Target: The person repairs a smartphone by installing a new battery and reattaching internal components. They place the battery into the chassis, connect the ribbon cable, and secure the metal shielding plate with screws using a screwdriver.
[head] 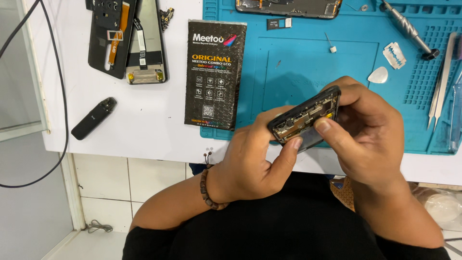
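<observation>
Left hand and right hand curl inward over the desk's front edge, thumbs pinching an opened phone frame.

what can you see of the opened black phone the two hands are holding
The opened black phone is a dark rectangular frame with its back off, showing metal shields, boards and a small yellow part inside. It is held tilted above the front edge of the blue silicone work mat, clear of it. The left hand grips its lower end, thumb on the rim; the right hand wraps the upper end, thumb pressing the exposed inside.
</observation>
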